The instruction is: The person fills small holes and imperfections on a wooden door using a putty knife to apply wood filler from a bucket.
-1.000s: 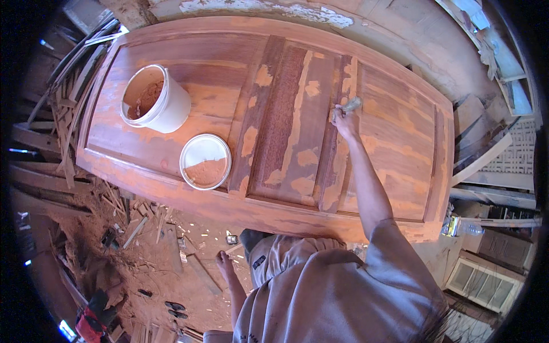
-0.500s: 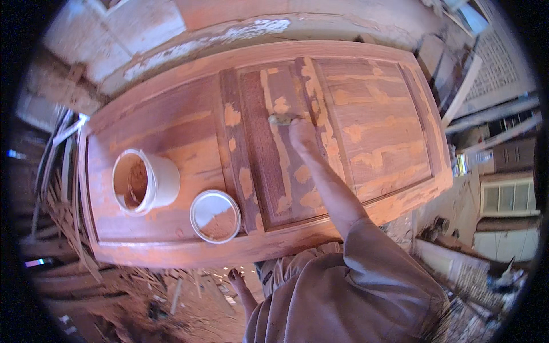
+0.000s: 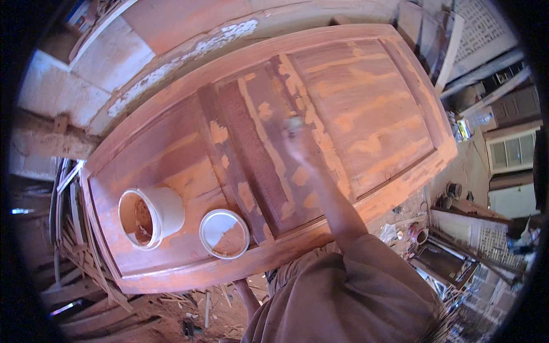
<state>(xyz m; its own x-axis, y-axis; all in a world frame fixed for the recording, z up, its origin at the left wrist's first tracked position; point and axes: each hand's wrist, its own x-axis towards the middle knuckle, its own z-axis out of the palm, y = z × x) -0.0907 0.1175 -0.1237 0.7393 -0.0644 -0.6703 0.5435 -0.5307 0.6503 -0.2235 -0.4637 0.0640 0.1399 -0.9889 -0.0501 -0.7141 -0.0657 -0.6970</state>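
Across a large reddish-brown panelled wooden door [image 3: 197, 268], lying flat, I reach with my right hand [image 3: 298, 150]. My fingers are closed on a small pale tool, apparently a putty knife [image 3: 293, 126], smeared by motion over the middle panels. Orange filler patches [image 3: 219, 132] streak the wood around it. On the left part of the door stands a white bucket [image 3: 171, 211] with brown-orange paste [image 3: 142, 217] inside. Beside it lies its round white lid [image 3: 214, 226], partly coated with paste. My left forearm [image 3: 247, 296] hangs below the door's near edge, which hides most of that hand.
Behind the door runs a wall ledge with flaking white paint [image 3: 189, 63]. Wood strips [image 3: 86, 251] are heaped at the left, with scraps on the ground. To the right are planks [image 3: 449, 57], a glazed cabinet [image 3: 514, 151] and assorted clutter [image 3: 446, 257].
My right hand and the putty knife have moved a little right and toward me on the door. My left hand has gone mostly behind the near edge. The view has tilted.
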